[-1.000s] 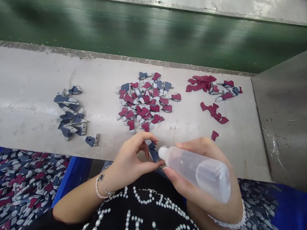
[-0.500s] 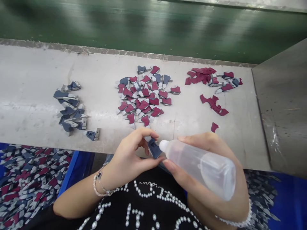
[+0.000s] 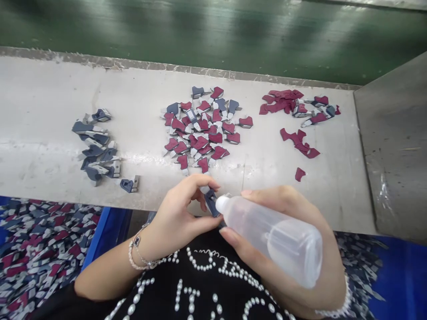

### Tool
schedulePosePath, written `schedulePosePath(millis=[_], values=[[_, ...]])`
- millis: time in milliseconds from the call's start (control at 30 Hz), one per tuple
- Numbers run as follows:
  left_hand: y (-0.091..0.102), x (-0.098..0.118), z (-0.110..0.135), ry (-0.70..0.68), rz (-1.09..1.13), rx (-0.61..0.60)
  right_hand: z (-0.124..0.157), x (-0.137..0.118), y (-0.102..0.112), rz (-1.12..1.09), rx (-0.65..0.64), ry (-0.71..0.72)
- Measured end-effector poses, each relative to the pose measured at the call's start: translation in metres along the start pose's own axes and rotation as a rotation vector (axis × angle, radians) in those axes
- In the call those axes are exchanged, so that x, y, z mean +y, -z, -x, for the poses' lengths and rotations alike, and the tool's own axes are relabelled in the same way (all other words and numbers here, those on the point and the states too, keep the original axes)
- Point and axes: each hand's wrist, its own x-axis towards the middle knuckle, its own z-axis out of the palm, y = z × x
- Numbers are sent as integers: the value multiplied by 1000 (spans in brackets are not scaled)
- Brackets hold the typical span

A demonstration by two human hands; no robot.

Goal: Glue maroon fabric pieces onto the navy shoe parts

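Observation:
A small dark blue and grey plastic part (image 3: 211, 202) is pinched between the fingers and thumb of my left hand (image 3: 182, 213), its recessed side facing up. My right hand (image 3: 287, 213) grips a translucent squeeze bottle (image 3: 283, 240), tilted so its white tip (image 3: 222, 203) meets or nearly meets the part. Whether liquid comes out cannot be seen. Beyond my hands on the bench lies a cluster of similar parts (image 3: 202, 142), many topped with maroon pieces. One blue-grey part (image 3: 129, 184) rests nearer, left of my left hand.
More blue-grey parts (image 3: 96, 151) form a column at left. Loose maroon pieces (image 3: 282, 101) lie at right beside several assembled parts (image 3: 320, 111). Blue bins (image 3: 103, 231) full of parts stand below the bench (image 3: 143, 133). A green wall (image 3: 200, 40) and a metal panel (image 3: 396, 146) bound it.
The bottle's tip has shifted slightly left over the part, and the bottle's base has dipped toward me. The part has turned a little in my left fingers.

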Motion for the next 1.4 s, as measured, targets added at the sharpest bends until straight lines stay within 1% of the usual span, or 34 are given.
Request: schedulePosePath(millis=[100,233,400,533,633,700,833,967,1033,1100,1267,1400], values=[[0,-2,1,4,10,6,0,-2,-1,32,-19,31],[0,-3,2,-17,6,4,-1,-5,-1,107,-17,12],[1,-2,0,-48,-26,-5,-2,-2,0,18,-5,0],[2,-2,-1,-44,-31,5,0,-3,1,84,-44,19],[3,-2,-1,-42,-48,16,1,-5,2,106,-81,-2],[4,-1,0,-49,-65,3,1,-4,2,83,-83,-15],[3,-1,0,-77,-106,-38,1,-2,3,26,-59,3],[4,-1,-1,-92,-87,0,4,-4,6,97,-137,-42],[4,-2,-2,-98,-81,26,5,-5,7,124,-161,-43],[4,-2,-2,-103,-92,31,4,-5,7,120,-159,-35],[4,-1,-2,-149,-145,-7,2,-3,7,54,-113,-16],[4,0,-3,-142,-156,46,7,-1,7,102,-170,-18]])
